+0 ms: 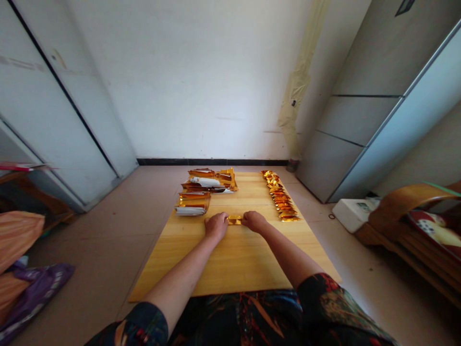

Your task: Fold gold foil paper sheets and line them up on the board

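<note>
Your left hand (216, 226) and your right hand (254, 221) are each clamped on one end of a small, shiny gold foil strip (235, 220), thumb sides facing each other. The strip lies level between your fists, near the middle of the light-wood rectangular tabletop (248, 262); your curled fingers cover both its ends, so only its middle section shows. You cannot tell from here whether it touches the wood, or whether anything is inside it.

Beyond your left hand sits a flat bundle of gold-and-white glossy wrappers (192, 203), and behind that a larger, looser pile of gold, brown and white wrappers (212, 181). Their layers overlap, so you cannot count them, and any print on them is too small to read. To the right of your right hand, a row of crinkled gold foil packets (283, 198) runs along the table's right side, overlapping so closely that single edges blur together, most of all at the far end.

Your dark, flower-patterned clothing (266, 317) hides what lies below the table's near edge. At the left, the purple printed plastic bag (39, 293) is cut off by the frame, as is the brown curved-arm wooden seat (414, 206) at the right.
</note>
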`<action>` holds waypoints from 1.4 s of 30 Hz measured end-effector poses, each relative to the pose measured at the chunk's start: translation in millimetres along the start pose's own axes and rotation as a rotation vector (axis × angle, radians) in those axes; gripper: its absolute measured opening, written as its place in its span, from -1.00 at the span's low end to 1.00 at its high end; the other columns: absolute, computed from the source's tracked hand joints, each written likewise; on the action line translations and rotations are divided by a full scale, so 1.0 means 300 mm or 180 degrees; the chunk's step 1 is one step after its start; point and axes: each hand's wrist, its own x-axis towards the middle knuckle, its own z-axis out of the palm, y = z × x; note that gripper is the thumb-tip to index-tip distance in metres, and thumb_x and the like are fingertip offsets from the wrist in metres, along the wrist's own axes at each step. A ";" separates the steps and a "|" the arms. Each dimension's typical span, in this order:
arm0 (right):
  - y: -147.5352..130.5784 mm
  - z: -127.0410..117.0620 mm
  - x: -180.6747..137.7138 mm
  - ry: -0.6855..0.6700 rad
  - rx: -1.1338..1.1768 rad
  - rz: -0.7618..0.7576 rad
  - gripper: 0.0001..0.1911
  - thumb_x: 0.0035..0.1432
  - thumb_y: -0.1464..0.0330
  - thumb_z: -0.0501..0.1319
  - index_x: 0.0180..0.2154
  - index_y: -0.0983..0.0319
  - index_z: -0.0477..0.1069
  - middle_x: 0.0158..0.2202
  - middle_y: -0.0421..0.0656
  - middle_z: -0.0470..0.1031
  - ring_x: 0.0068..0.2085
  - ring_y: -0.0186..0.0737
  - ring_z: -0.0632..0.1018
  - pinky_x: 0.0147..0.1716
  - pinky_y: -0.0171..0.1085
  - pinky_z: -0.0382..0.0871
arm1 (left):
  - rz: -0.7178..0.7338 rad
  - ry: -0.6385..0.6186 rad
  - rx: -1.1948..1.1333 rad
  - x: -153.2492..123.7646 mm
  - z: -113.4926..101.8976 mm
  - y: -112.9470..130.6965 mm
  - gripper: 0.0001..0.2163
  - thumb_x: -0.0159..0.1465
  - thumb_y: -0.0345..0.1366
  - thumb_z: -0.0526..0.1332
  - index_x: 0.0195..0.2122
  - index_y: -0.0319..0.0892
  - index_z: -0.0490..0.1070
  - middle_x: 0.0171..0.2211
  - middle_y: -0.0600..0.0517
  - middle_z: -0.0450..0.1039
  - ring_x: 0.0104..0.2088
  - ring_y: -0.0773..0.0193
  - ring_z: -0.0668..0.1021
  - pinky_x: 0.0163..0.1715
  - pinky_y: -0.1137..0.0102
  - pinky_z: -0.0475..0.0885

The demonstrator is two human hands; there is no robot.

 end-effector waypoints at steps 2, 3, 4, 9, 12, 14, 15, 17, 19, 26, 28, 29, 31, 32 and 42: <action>-0.001 0.000 0.001 -0.0005 -0.0007 0.0050 -0.71 0.18 0.27 0.07 -0.16 0.21 0.48 -0.11 -0.03 0.52 -0.12 -0.15 0.52 -0.28 -0.33 0.30 | 0.0070 -0.0004 0.0113 0.001 0.001 0.000 -0.80 0.26 -0.29 0.06 -0.16 -0.05 0.44 -0.14 0.02 0.53 -0.10 0.22 0.50 -0.16 0.34 0.23; -0.003 -0.001 0.000 -0.0008 -0.0013 0.0082 -0.71 0.18 0.28 0.07 -0.15 0.21 0.48 -0.11 -0.03 0.52 -0.11 -0.15 0.52 -0.28 -0.33 0.30 | 0.0091 0.0000 0.0157 0.001 0.001 0.000 -0.80 0.26 -0.29 0.06 -0.16 -0.05 0.44 -0.14 0.02 0.52 -0.10 0.21 0.50 -0.16 0.33 0.23; -0.006 -0.003 -0.001 -0.0011 -0.0015 0.0107 -0.71 0.18 0.28 0.07 -0.14 0.21 0.48 -0.10 -0.02 0.52 -0.11 -0.14 0.52 -0.27 -0.32 0.31 | 0.0106 0.0002 0.0189 0.001 0.001 0.000 -0.80 0.26 -0.29 0.06 -0.16 -0.05 0.44 -0.14 0.01 0.52 -0.10 0.21 0.50 -0.16 0.32 0.23; -0.024 -0.016 -0.010 -0.0024 -0.0026 0.0247 -0.69 0.20 0.25 0.07 -0.13 0.21 0.48 -0.08 0.02 0.51 -0.08 -0.09 0.52 -0.23 -0.27 0.34 | 0.0171 -0.0032 0.0222 0.004 -0.006 0.002 -0.78 0.25 -0.31 0.06 -0.15 -0.05 0.45 -0.12 0.00 0.52 -0.09 0.18 0.50 -0.15 0.29 0.24; -0.026 -0.018 -0.007 -0.0039 -0.0036 0.0268 -0.70 0.18 0.23 0.10 -0.14 0.21 0.49 -0.07 0.02 0.51 -0.07 -0.07 0.52 -0.21 -0.27 0.34 | 0.0151 -0.0099 0.0218 0.010 -0.010 0.002 -0.78 0.24 -0.31 0.07 -0.15 -0.04 0.45 -0.13 0.00 0.53 -0.09 0.18 0.50 -0.15 0.28 0.23; -0.023 -0.015 -0.001 -0.0051 -0.0029 0.0268 -0.69 0.15 0.23 0.13 -0.13 0.22 0.49 -0.06 0.03 0.50 -0.06 -0.06 0.52 -0.20 -0.26 0.35 | 0.0137 -0.0125 0.0216 0.014 -0.012 0.001 -0.77 0.24 -0.30 0.07 -0.15 -0.03 0.46 -0.14 -0.01 0.54 -0.10 0.17 0.50 -0.15 0.27 0.23; -0.022 -0.014 0.002 -0.0056 -0.0027 0.0271 -0.68 0.14 0.24 0.14 -0.13 0.22 0.49 -0.06 0.04 0.50 -0.06 -0.05 0.52 -0.20 -0.26 0.36 | 0.0146 -0.0127 0.0220 0.016 -0.012 0.001 -0.77 0.24 -0.30 0.07 -0.15 -0.03 0.46 -0.14 -0.01 0.54 -0.10 0.16 0.50 -0.15 0.27 0.23; -0.020 -0.010 0.009 -0.0055 -0.0031 0.0289 -0.67 0.13 0.24 0.15 -0.12 0.24 0.49 -0.06 0.06 0.50 -0.06 -0.03 0.52 -0.20 -0.25 0.37 | 0.0182 -0.0104 0.0236 0.017 -0.012 0.000 -0.78 0.24 -0.30 0.07 -0.16 -0.03 0.46 -0.16 -0.01 0.55 -0.12 0.16 0.51 -0.16 0.27 0.23; -0.021 -0.007 0.014 -0.0046 -0.0027 0.0309 -0.66 0.11 0.25 0.16 -0.12 0.25 0.49 -0.07 0.06 0.50 -0.06 -0.03 0.52 -0.19 -0.24 0.38 | 0.0212 -0.0073 0.0264 0.017 -0.012 0.000 -0.79 0.24 -0.30 0.08 -0.18 -0.03 0.46 -0.19 0.00 0.55 -0.14 0.16 0.52 -0.17 0.27 0.22; -0.024 0.001 0.031 -0.0078 0.0062 0.0495 -0.64 0.04 0.30 0.19 -0.10 0.27 0.48 -0.08 0.09 0.51 -0.06 -0.02 0.53 -0.19 -0.23 0.39 | 0.0298 0.0061 0.0371 0.010 -0.007 -0.004 -0.87 0.23 -0.29 0.10 -0.26 -0.05 0.42 -0.29 0.05 0.55 -0.22 0.21 0.52 -0.21 0.30 0.19; -0.022 0.002 0.036 -0.0086 0.0090 0.0548 -0.62 0.02 0.30 0.21 -0.09 0.27 0.47 -0.07 0.09 0.51 -0.06 -0.02 0.53 -0.19 -0.23 0.39 | 0.0351 0.0109 0.0379 0.008 -0.002 -0.008 -0.87 0.23 -0.29 0.10 -0.27 -0.05 0.43 -0.30 0.05 0.55 -0.22 0.21 0.51 -0.21 0.30 0.17; -0.020 0.002 0.038 -0.0087 0.0105 0.0565 -0.61 0.02 0.29 0.21 -0.09 0.27 0.47 -0.07 0.09 0.51 -0.06 -0.02 0.53 -0.19 -0.23 0.39 | 0.0382 0.0124 0.0363 0.007 0.000 -0.010 -0.86 0.23 -0.29 0.09 -0.28 -0.05 0.43 -0.29 0.05 0.54 -0.21 0.21 0.50 -0.21 0.30 0.17; -0.018 0.001 0.035 -0.0083 0.0136 0.0590 -0.62 0.01 0.27 0.21 -0.11 0.26 0.48 -0.07 0.06 0.51 -0.06 -0.03 0.52 -0.19 -0.24 0.38 | 0.0452 0.0148 0.0299 0.005 0.002 -0.016 -0.86 0.24 -0.29 0.09 -0.28 -0.04 0.44 -0.28 0.05 0.54 -0.20 0.21 0.49 -0.20 0.30 0.16; -0.018 0.001 0.032 -0.0079 0.0153 0.0594 -0.64 0.02 0.27 0.21 -0.12 0.26 0.49 -0.07 0.05 0.51 -0.06 -0.04 0.52 -0.20 -0.25 0.38 | 0.0495 0.0159 0.0260 0.004 0.003 -0.020 -0.86 0.24 -0.30 0.09 -0.28 -0.04 0.45 -0.28 0.05 0.53 -0.19 0.21 0.48 -0.19 0.30 0.15; 0.011 0.041 -0.004 0.0362 0.0471 0.0478 -0.81 0.05 0.30 0.19 -0.26 0.18 0.46 -0.20 -0.12 0.53 -0.20 -0.23 0.52 -0.35 -0.38 0.25 | 0.1199 0.0326 0.0039 -0.002 0.012 -0.084 -0.78 0.27 -0.34 0.10 -0.28 0.05 0.55 -0.27 0.01 0.45 -0.12 0.21 0.39 -0.11 0.27 0.17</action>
